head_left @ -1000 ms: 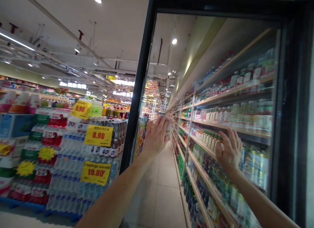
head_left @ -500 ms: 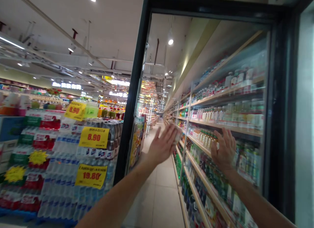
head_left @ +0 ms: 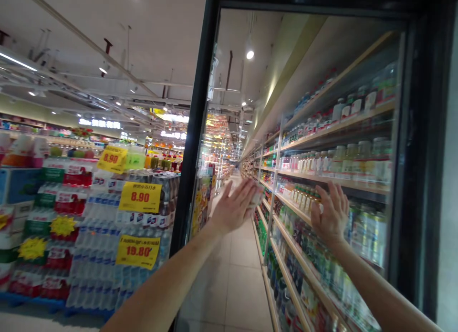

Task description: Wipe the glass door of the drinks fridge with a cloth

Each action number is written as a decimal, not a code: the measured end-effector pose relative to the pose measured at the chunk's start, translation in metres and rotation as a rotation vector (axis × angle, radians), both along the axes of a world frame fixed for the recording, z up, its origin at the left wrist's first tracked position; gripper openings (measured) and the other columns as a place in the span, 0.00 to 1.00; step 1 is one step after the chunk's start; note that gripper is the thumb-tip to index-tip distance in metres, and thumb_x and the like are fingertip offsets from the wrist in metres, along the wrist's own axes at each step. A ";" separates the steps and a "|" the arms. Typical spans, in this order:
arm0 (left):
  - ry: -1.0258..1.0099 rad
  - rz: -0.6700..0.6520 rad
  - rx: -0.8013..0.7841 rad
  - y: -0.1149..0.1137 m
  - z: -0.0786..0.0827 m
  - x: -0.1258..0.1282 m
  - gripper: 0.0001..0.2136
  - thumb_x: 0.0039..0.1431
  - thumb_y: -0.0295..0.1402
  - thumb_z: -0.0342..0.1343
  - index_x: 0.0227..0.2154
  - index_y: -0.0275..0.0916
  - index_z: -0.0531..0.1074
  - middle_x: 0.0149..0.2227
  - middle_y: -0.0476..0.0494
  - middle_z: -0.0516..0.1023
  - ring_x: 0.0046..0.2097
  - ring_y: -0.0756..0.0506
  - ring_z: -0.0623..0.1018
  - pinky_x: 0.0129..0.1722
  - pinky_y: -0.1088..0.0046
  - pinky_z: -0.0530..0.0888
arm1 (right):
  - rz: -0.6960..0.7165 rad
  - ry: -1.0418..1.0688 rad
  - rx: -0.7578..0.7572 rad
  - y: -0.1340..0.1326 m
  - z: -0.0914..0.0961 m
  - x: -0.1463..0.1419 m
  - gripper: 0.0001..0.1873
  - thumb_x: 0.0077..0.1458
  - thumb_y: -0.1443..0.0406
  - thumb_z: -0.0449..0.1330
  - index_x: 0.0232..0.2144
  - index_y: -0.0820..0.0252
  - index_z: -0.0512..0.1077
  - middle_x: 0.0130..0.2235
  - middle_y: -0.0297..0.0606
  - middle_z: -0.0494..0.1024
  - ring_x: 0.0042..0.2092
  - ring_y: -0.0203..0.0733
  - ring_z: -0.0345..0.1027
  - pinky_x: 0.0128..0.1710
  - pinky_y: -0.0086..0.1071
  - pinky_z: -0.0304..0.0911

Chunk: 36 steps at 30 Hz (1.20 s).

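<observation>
My left hand (head_left: 234,205) is raised with its fingers stretched and together, holding a small whitish cloth (head_left: 256,198) against the glass. Its fingers cover most of the cloth, so whether it is fabric or a paper wipe is hard to tell. To the right, my right hand (head_left: 329,212) is up near the same pane, fingers apart and slightly bent, with nothing in it. Whether its fingertips touch the glass I cannot tell. Both hands are in front of a large glass door (head_left: 229,150) with a dark frame (head_left: 193,131).
Beyond the pane, shelves (head_left: 322,179) with several rows of bottles run along the right of a tiled aisle (head_left: 241,284). Left of the door stand stacked packs of bottled water (head_left: 89,260) with yellow price signs (head_left: 140,197). The frame's right post (head_left: 415,155) borders the glass.
The view has shifted slightly closer to the door. My left hand with the cloth has moved a little within the pane; my right hand stays near the glass, still open.
</observation>
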State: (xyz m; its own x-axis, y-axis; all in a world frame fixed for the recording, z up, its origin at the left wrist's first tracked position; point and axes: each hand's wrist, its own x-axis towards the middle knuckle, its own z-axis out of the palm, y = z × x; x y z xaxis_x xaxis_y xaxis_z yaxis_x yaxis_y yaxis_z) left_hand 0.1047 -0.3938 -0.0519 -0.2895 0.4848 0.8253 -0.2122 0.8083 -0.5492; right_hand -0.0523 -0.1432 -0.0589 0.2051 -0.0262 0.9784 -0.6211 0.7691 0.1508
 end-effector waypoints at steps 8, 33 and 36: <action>-0.075 -0.002 -0.063 0.003 0.005 -0.005 0.26 0.63 0.41 0.39 0.62 0.36 0.50 0.64 0.41 0.54 0.66 0.43 0.47 0.64 0.55 0.44 | -0.008 0.022 -0.002 -0.001 0.000 0.001 0.23 0.55 0.63 0.51 0.53 0.60 0.64 0.60 0.50 0.61 0.62 0.55 0.52 0.57 0.49 0.53; 0.108 0.080 0.253 -0.005 0.024 0.002 0.30 0.63 0.46 0.38 0.62 0.33 0.48 0.64 0.37 0.52 0.66 0.40 0.49 0.63 0.52 0.45 | -0.005 0.070 -0.005 0.001 -0.002 -0.006 0.21 0.55 0.64 0.52 0.51 0.61 0.66 0.60 0.51 0.62 0.61 0.55 0.54 0.56 0.50 0.55; 0.069 0.062 0.235 -0.002 0.019 -0.001 0.29 0.63 0.45 0.40 0.62 0.33 0.49 0.64 0.38 0.52 0.66 0.40 0.49 0.63 0.54 0.45 | 0.006 0.030 -0.009 -0.001 0.002 -0.007 0.21 0.54 0.64 0.53 0.51 0.61 0.66 0.59 0.51 0.62 0.62 0.56 0.53 0.56 0.52 0.55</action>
State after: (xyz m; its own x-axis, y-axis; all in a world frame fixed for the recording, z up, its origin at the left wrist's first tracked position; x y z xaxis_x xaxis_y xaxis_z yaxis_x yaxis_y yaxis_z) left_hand 0.1034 -0.3959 -0.0324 -0.2514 0.2604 0.9322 -0.2959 0.8964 -0.3301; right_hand -0.0598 -0.1438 -0.0572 0.2341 -0.0162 0.9721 -0.6211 0.7668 0.1623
